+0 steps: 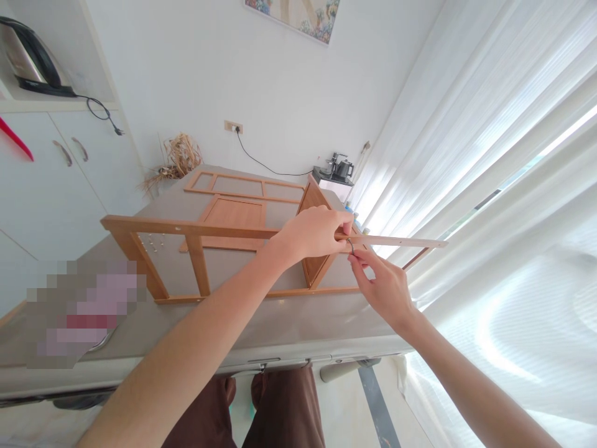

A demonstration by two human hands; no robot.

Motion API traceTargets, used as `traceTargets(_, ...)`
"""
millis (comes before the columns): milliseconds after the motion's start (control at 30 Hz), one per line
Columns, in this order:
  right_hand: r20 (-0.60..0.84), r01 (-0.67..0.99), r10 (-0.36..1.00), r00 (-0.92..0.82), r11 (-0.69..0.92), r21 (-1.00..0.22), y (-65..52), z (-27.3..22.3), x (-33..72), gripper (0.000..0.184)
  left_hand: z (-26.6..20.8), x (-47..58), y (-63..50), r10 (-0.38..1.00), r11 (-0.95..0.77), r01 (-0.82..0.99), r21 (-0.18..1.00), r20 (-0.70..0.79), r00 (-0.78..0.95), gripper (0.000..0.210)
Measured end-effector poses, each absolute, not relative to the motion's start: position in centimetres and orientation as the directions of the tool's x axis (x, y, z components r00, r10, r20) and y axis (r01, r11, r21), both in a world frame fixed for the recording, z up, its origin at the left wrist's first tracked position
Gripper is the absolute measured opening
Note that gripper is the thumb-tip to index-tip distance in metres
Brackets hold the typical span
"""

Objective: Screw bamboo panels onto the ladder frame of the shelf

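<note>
A wooden frame point(224, 231) stands on edge on the table, with a long rail on top and crosspieces at its left. My left hand point(313, 233) is closed around the top rail, right of the middle, its fingertips by the joint with an upright wooden panel point(318, 267). Just below those fingertips my right hand point(385, 286) pinches a thin, bent, dark metal hex key point(351, 247), its upper end at the rail. The screw it meets is too small to make out.
Behind the frame lie a flat wooden panel point(233, 214) and a slim ladder-like frame point(237, 185) on the grey table point(321, 317). Small hardware point(156, 242) lies at left. A kettle point(32, 56) stands on a shelf; white curtains point(448, 124) hang at right.
</note>
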State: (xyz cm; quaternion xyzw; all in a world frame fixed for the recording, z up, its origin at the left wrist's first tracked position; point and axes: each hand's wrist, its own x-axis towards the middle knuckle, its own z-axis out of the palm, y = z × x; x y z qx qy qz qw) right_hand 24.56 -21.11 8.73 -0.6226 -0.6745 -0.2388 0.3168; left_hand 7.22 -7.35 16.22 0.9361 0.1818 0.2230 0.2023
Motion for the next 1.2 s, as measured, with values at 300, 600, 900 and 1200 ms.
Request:
traceTargets(300, 0.755, 0.994, 0.649, -0.096, 0.108, 0.033, -21.0, 8.2, 25.1, 0.014, 16.3, 7.1, -7.4, 0.404, -0.859, 0.213, 0.466, 0.358, 0.842, 0.015)
traceTargets(600, 0.771, 0.994, 0.628, -0.106, 0.097, 0.057, -21.4, 7.7, 25.4, 0.013, 16.2, 7.1, -7.3, 0.398, -0.867, 0.216, 0.448, 0.364, 0.842, 0.013)
traceTargets(900, 0.722, 0.978, 0.66, -0.209, 0.142, 0.154, -21.3, 9.2, 26.1, 0.022, 16.3, 7.1, -7.3, 0.391, -0.87, 0.204, 0.448, 0.376, 0.84, 0.018)
traceTargets(1200, 0.717, 0.969, 0.653, -0.245, 0.161, 0.185, -21.3, 9.7, 26.1, 0.023, 16.1, 7.2, -7.3, 0.393, -0.87, 0.209, 0.446, 0.373, 0.841, 0.017)
